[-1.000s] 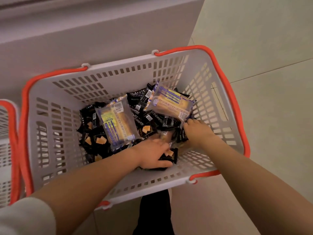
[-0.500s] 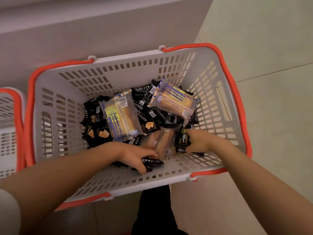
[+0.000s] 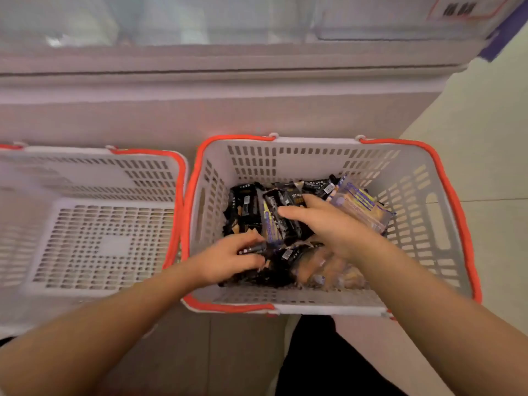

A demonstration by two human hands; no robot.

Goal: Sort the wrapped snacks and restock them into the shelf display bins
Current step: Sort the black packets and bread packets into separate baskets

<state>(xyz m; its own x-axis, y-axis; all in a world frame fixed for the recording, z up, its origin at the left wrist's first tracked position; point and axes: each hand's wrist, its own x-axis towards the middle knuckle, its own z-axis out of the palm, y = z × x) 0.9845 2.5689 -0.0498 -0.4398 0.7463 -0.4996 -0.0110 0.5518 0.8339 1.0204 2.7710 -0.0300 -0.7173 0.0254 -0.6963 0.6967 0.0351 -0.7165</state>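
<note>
The small black foil-wrapped snack packets (image 3: 248,207) lie heaped in the grey perforated plastic basket with the orange rim (image 3: 454,195), mixed with clear-wrapped yellow cake bars (image 3: 363,205) and a few paler clear packs (image 3: 328,270) along the near wall. The left hand (image 3: 228,260) has its fingers curled round one or more black packets at the near-left of the heap; how many it holds I cannot tell, since the packets blur together there. The right hand (image 3: 325,224) lies over the middle of the pile with its fingers fairly straight and its thumb out, pressing on or reaching across black packets; nothing shows it pinching any one of them.

The step in hand looks like culling the black packets from the mix. To do it well, the left grip should close only on black wrappers and leave behind any clear pack lying just under its fingertips, as the paler packs sit directly right of that grip. The right hand could usefully sweep the yellow bar beyond its fingertips toward the far-right corner, keeping the two kinds apart. Foil wrappers are slick, so a modest handful held firmly will likely travel better than a big loose one.

Left of the gripping hand, just beside the full basket, stands a second grey perforated basket (image 3: 94,238) with nothing visible in it, a ready place for one kind. Beyond both runs a pale cabinet front (image 3: 228,110); above it clear display fronts (image 3: 257,18) show only as blur.
</note>
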